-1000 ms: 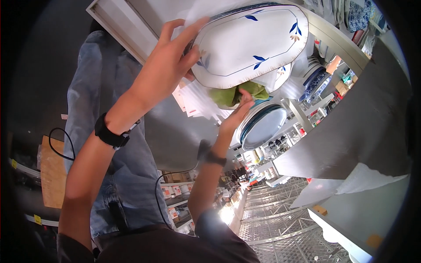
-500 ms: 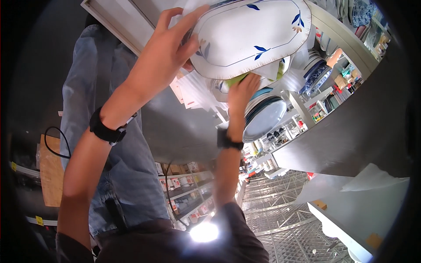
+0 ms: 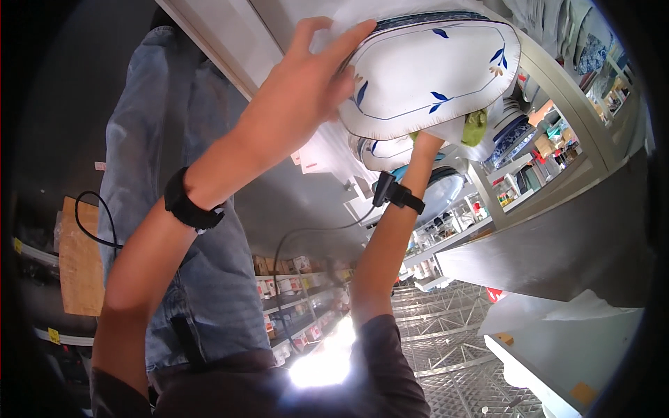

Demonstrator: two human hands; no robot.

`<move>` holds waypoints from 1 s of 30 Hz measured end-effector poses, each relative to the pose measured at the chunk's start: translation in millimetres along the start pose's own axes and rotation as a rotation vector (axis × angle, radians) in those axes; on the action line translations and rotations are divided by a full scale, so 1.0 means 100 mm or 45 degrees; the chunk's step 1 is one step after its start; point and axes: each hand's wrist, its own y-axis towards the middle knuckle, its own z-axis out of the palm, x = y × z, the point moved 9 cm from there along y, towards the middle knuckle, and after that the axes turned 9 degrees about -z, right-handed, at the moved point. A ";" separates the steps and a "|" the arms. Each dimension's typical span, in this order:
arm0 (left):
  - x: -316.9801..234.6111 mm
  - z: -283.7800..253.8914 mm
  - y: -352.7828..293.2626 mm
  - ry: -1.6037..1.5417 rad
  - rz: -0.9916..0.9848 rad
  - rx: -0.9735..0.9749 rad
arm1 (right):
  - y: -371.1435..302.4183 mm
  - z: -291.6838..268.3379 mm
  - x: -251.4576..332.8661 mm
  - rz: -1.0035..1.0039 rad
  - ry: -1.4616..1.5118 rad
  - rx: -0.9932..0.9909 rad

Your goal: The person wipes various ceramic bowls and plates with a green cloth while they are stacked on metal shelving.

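Observation:
A white oblong platter [image 3: 418, 83] with blue leaves, small tan flowers and a thin blue line is tilted up at the top centre. My left hand [image 3: 300, 83] grips its left end, fingertips at the upper rim. Only the lower part of my right hand [image 3: 428, 144] shows, under the platter's bottom edge; its fingers are hidden behind the dish. A green cloth [image 3: 474, 129] sticks out there beside white paper or film. Just below, a similar white dish [image 3: 385, 153] with blue leaves partly shows. Dark blue patterned dishware [image 3: 432, 21] lies along the platter's top edge.
Blue-rimmed plates [image 3: 512, 132] stand at the right of the platter, and a large pale round plate [image 3: 440, 195] is below. A grey panel [image 3: 543, 244] juts in at the right. White shelf frames [image 3: 564, 90] cross the upper right. A black cable [image 3: 306, 230] hangs from my right wrist.
My right hand has moved up behind the platter, so its fingers no longer show. The green cloth now shows further right. The platter and my left hand appear shifted right in the view.

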 end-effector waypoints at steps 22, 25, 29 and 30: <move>0.02 -0.05 -0.01 -0.075 -0.090 0.091 | -1.56 -0.38 1.10 0.691 1.279 0.081; 0.02 -0.24 -0.10 -0.221 -0.024 0.047 | -1.73 -0.65 1.40 0.719 1.532 0.016; -0.14 -0.50 -0.39 0.267 0.026 -0.091 | -1.91 -1.24 1.98 0.752 2.116 -0.206; -0.24 -0.57 -0.56 0.491 0.121 -0.096 | -1.93 -1.44 2.20 0.897 2.228 -0.253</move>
